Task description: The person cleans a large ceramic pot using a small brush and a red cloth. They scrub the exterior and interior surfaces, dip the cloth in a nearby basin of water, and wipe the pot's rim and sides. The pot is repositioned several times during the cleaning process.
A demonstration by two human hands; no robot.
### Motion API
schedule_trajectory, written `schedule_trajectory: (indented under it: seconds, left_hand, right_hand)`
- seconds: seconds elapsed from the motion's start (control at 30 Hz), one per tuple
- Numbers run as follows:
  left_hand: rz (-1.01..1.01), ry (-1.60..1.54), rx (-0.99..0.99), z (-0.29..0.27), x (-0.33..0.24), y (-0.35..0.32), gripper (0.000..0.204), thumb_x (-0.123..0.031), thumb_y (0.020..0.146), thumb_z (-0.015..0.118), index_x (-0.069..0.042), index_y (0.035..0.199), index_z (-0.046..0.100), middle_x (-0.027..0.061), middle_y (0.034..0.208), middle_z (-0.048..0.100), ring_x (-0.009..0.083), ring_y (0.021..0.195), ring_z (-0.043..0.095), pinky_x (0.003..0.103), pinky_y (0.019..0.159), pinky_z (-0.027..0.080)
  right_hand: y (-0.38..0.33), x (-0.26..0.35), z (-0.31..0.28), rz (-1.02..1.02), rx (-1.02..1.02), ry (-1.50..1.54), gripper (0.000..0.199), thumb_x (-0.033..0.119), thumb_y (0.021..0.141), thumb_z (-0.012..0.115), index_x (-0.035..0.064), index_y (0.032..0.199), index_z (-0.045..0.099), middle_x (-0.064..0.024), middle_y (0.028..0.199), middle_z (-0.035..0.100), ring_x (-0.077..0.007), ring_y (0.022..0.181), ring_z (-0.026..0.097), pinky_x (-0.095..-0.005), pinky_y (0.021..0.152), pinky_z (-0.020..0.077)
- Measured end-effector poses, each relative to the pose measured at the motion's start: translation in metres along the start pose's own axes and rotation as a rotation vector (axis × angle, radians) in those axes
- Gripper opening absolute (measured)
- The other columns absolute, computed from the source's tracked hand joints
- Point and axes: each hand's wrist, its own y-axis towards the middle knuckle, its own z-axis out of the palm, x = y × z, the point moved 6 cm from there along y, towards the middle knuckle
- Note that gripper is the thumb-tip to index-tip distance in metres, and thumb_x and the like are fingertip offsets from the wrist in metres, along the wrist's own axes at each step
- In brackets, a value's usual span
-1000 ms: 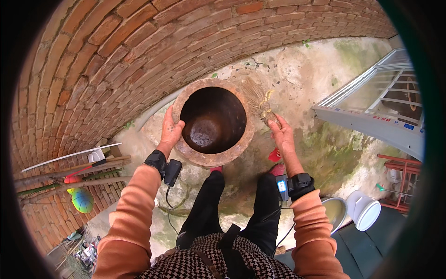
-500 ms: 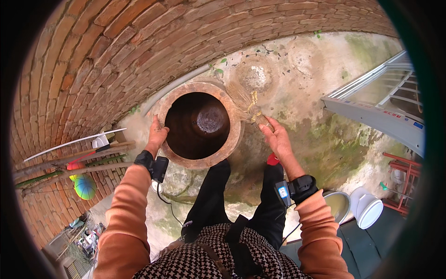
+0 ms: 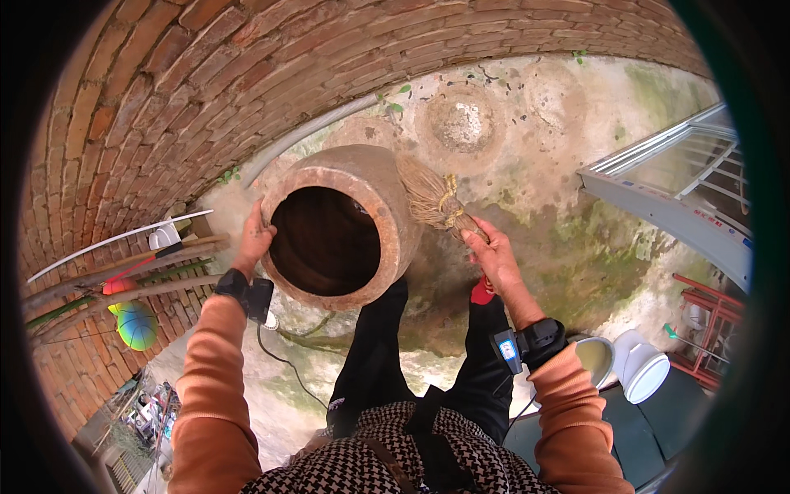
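Tilting the clay jar point(image 3: 346, 239) with left hand point(image 3: 253, 239) gripping its rim; right hand point(image 3: 490, 255) closed on straw brush point(image 3: 432, 202). Next probably needing brush inside.

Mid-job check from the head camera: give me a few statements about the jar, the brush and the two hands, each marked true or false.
1. The left hand grips the rim of the large clay jar. True.
2. The right hand holds a metal scraper. False: it holds a straw hand broom by its bound neck.
3. The jar stands upright on its base. False: it is tipped, its dark mouth facing the person.
4. The broom's bristles lie against the outside of the jar, near its rim. True.
5. The jar is full of water. False: its inside looks dark, with no water to be seen.
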Motion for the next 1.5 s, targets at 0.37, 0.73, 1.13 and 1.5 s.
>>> schedule_trajectory:
  seconds: [0.37,0.73,1.13,1.5]
  left_hand:
    - [0.021,0.074,0.192,-0.007,-0.027,0.056,0.064,0.009,0.07,0.056,-0.005,0.13,0.036,0.0159,0.103,0.053,0.0262,0.098,0.051,0.032,0.086,0.041]
    - [0.223,0.092,-0.158,-0.022,-0.121,0.022,0.02,-0.008,0.076,0.069,-0.004,0.094,0.062,0.0118,0.122,0.054,0.0267,0.114,0.049,0.035,0.098,0.036]
    - [0.796,0.51,0.385,0.174,-0.254,-0.065,0.055,-0.004,0.074,0.057,-0.01,0.128,0.047,0.0184,0.147,0.018,0.0346,0.135,0.019,0.047,0.11,0.014]
    - [0.868,0.84,0.478,0.208,-0.209,-0.068,0.041,-0.021,0.075,0.056,-0.016,0.116,0.057,0.0055,0.136,0.039,0.0234,0.128,0.032,0.044,0.108,0.018]
  right_hand:
    - [0.005,0.0,-0.017,0.119,-0.13,-0.026,0.048,0.024,0.085,0.062,0.0029,0.125,0.049,-0.001,0.094,0.061,-0.0055,0.063,0.05,-0.02,0.054,0.0427]
    - [0.023,0.023,-0.029,0.015,-0.139,0.077,0.057,0.029,0.081,0.066,0.0002,0.126,0.046,-0.0021,0.097,0.06,-0.0046,0.06,0.049,-0.0186,0.052,0.0415]
    - [0.018,0.014,-0.045,0.06,-0.192,0.236,0.052,0.028,0.083,0.065,0.002,0.125,0.048,-0.0014,0.089,0.06,-0.006,0.053,0.048,-0.019,0.046,0.038]
    - [0.079,0.117,0.077,-0.074,0.189,0.164,0.051,0.034,0.082,0.064,0.0006,0.119,0.053,-0.0022,0.081,0.06,-0.0085,0.056,0.052,-0.0231,0.051,0.0431]
